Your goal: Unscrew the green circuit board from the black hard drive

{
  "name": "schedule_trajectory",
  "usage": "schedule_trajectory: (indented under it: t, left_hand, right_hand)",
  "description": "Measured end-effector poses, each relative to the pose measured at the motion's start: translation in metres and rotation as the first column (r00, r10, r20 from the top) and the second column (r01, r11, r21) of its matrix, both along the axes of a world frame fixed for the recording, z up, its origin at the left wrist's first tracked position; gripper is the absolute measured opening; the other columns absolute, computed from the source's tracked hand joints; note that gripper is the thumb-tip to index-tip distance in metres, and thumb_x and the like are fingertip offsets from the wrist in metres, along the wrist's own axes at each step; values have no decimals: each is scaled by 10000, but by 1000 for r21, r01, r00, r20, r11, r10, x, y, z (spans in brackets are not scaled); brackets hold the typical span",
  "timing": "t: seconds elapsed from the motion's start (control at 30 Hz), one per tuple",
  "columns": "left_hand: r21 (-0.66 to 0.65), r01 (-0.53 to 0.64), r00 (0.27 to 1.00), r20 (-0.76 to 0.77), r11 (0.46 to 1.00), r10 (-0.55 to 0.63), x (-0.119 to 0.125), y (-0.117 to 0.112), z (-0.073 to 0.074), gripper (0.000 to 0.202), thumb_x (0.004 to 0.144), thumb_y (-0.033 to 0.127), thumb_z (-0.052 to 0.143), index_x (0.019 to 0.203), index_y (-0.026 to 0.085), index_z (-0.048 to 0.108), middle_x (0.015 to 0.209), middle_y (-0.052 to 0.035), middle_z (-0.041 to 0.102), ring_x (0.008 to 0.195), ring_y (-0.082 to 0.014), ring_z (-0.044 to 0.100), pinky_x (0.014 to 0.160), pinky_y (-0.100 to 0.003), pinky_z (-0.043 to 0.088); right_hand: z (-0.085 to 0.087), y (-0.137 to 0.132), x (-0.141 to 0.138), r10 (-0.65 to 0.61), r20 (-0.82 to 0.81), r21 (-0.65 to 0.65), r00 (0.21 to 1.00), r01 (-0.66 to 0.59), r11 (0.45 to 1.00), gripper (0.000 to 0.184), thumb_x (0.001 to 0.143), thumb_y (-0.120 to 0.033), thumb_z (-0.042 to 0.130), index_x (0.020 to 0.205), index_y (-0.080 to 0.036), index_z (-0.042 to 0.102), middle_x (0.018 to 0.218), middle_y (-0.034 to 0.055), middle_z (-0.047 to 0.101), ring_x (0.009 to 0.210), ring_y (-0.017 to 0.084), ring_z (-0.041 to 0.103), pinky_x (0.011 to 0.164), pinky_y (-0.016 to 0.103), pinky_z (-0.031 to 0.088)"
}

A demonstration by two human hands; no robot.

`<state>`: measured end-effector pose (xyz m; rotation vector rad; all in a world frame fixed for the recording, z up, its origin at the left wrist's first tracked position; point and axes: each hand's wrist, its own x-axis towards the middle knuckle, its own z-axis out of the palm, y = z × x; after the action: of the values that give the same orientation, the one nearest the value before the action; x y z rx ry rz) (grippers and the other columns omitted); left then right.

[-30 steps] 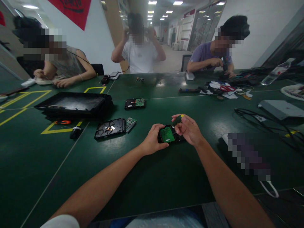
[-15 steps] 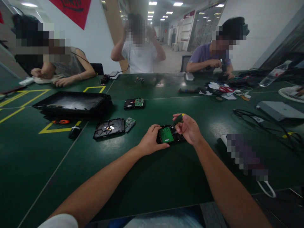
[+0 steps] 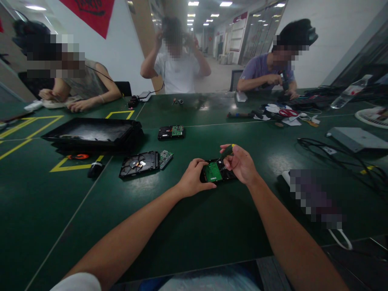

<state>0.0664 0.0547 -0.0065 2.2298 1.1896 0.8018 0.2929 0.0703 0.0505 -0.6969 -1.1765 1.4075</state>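
A black hard drive (image 3: 228, 173) lies flat on the green table, its green circuit board (image 3: 213, 171) facing up. My left hand (image 3: 194, 178) grips the drive's left end, thumb along the near edge and fingers along the far one. In my right hand (image 3: 242, 163) is a screwdriver (image 3: 226, 152) with a dark green and yellow handle, held tilted over the drive beside the board. Its tip is too small to make out clearly. Left of my hands lie another hard drive (image 3: 139, 164) and a loose circuit board (image 3: 166, 159) against its right end.
A third hard drive (image 3: 170, 132) lies farther back. Stacked black panels (image 3: 93, 131) stand at the left. A blurred-out item (image 3: 315, 198), black cables (image 3: 330, 151) and a grey box (image 3: 359, 139) are at the right. Three people sit across the green table (image 3: 194, 230).
Both hands, the hard drive and the screwdriver stay nearly where they were. The whole view has shifted very slightly.
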Motion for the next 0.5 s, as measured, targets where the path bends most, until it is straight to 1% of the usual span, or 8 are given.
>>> schedule_trajectory:
  t: [0.17,0.37,0.5]
  left_hand:
    - [3,-7,1000,-5,1000,7,1,0,1,899,686,603,885,1415,232,511,1410,-144,469,1335,-365,500,1131,-549,476]
    - [5,14,1000,-17,1000,-13,1,0,2,980,668,665,868,1450,209,490,1418,-157,464,1335,-368,496,1141,-541,471]
    - [12,8,1000,-22,1000,-8,1,0,1,930,707,661,842,1446,208,504,1406,-154,476,1320,-358,509,1132,-529,481]
  right_hand:
    - [0,0,0,5,-2,1,1000,-5,1000,356,931,-538,657,1098,-235,738,1041,40,666,557,67,536,440,229,344]
    - [1,-1,-1,-7,7,-9,1000,7,1000,365,921,-547,667,1096,-234,737,1033,42,672,554,72,537,435,232,345]
    - [3,-3,-3,-15,26,8,1000,15,1000,360,926,-544,670,1094,-232,734,1023,39,668,549,67,543,431,226,346]
